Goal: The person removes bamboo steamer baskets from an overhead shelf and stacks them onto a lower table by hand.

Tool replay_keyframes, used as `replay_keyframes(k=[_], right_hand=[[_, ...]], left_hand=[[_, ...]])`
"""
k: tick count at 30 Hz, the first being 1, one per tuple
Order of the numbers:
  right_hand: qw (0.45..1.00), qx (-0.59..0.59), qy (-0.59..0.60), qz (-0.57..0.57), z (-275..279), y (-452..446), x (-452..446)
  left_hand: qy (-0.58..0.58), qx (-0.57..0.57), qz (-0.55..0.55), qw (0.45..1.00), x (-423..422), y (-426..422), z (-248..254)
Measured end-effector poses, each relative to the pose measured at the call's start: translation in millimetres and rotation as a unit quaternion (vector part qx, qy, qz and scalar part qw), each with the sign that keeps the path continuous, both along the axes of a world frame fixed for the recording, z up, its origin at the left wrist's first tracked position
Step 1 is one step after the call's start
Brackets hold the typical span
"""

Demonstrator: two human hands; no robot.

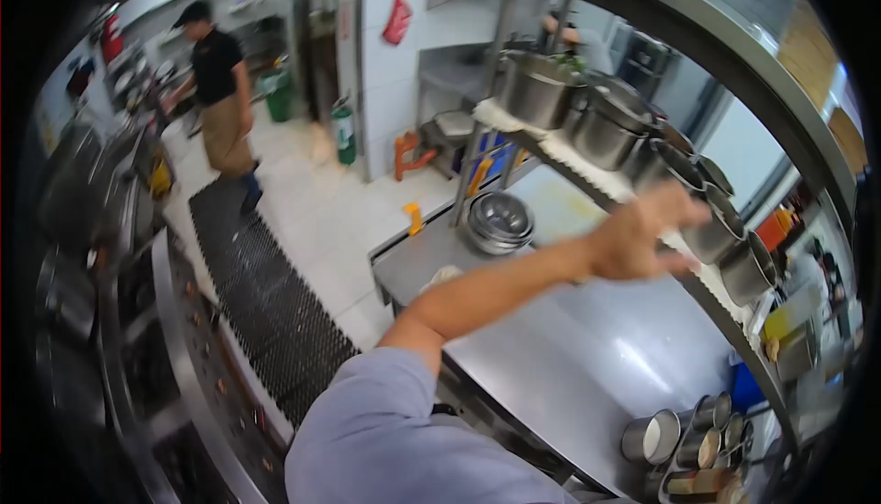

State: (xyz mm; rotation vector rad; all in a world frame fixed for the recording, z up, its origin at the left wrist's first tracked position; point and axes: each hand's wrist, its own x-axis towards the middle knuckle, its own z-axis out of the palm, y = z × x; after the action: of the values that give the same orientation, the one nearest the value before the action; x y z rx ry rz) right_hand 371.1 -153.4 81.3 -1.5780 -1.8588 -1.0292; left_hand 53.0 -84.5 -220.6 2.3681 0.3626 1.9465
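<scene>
My left hand [650, 231] is stretched out to the right at the end of a bare forearm and a grey sleeve. It is blurred, its fingers look apart, and I see nothing held in it. The hand appears in front of the raised shelf [587, 173], nearest the metal pots there. One pot [720, 229] is just right of the fingers, and another pot [748, 270] sits farther along. Whether the fingertips touch any pot I cannot tell. My right hand is out of the picture.
Stacked steel bowls [500, 221] rest on the steel counter [551, 348], with small containers [652, 437] at its lower right. A stove [184, 348] lines the left. A person [218, 82] in black stands by the dark floor mat [262, 274].
</scene>
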Motion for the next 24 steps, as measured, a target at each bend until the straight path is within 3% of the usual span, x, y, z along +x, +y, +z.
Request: replay_keyframes(k=[1, 4, 6, 7, 8, 10, 12, 13, 14, 16, 17, 18, 19, 20, 21, 22, 24], right_hand=[[0.942, 0.012, -0.094, 0.323, 11, 48, 3], [0.973, -0.041, 0.091, 0.209, 30, 98, -22], [0.961, -0.065, 0.213, 0.166, 49, 124, -29], [0.949, -0.077, 0.263, 0.154, 57, 137, -27], [0.937, -0.088, 0.303, 0.147, 63, 145, -22], [0.925, -0.099, 0.343, 0.129, 74, 172, -14], [0.899, -0.171, 0.371, 0.159, 81, 202, -5], [0.897, -0.174, 0.374, 0.161, 84, 221, 4], [0.898, -0.179, 0.352, 0.194, 89, 239, 17], [0.89, -0.185, 0.324, 0.261, 101, 264, 35], [0.973, -0.172, 0.047, 0.145, 107, 269, 46], [0.963, -0.131, -0.234, 0.013, 109, 276, 49], [0.964, -0.128, -0.232, 0.032, 103, 275, 42], [0.969, -0.205, 0.086, 0.105, 95, 263, 28], [0.866, -0.266, 0.393, 0.16, 88, 253, 18], [0.866, -0.273, 0.387, 0.162, 86, 248, 13], [0.862, -0.331, 0.359, 0.136, 79, 249, -1]], left_hand=[[-0.044, 0.149, 0.081, 0.985, -17, 17, 32], [-0.066, 0.198, 0.144, 0.967, -47, 47, 132], [-0.099, 0.162, 0.112, 0.975, -45, 69, 201], [-0.048, 0.161, 0.19, 0.967, -37, 63, 235], [0.029, 0.123, 0.198, 0.972, -37, 82, 277], [0.043, 0.062, 0.169, 0.983, 2, 110, 335], [0.14, -0.104, 0.013, 0.985, 30, 162, 376], [0.139, -0.179, 0.042, 0.973, 52, 182, 392], [0.136, -0.251, 0.07, 0.956, 78, 203, 408], [0.225, -0.301, 0.012, 0.927, 108, 259, 427], [0.219, -0.3, 0.019, 0.928, 120, 273, 427], [0.211, -0.303, 0.023, 0.929, 131, 285, 422], [0.201, -0.321, -0.001, 0.925, 142, 290, 414], [0.185, -0.337, -0.034, 0.923, 150, 290, 404], [0.21, -0.389, -0.04, 0.896, 155, 292, 400], [0.233, -0.441, -0.049, 0.865, 160, 297, 396], [0.23, -0.44, -0.067, 0.865, 166, 307, 388]])
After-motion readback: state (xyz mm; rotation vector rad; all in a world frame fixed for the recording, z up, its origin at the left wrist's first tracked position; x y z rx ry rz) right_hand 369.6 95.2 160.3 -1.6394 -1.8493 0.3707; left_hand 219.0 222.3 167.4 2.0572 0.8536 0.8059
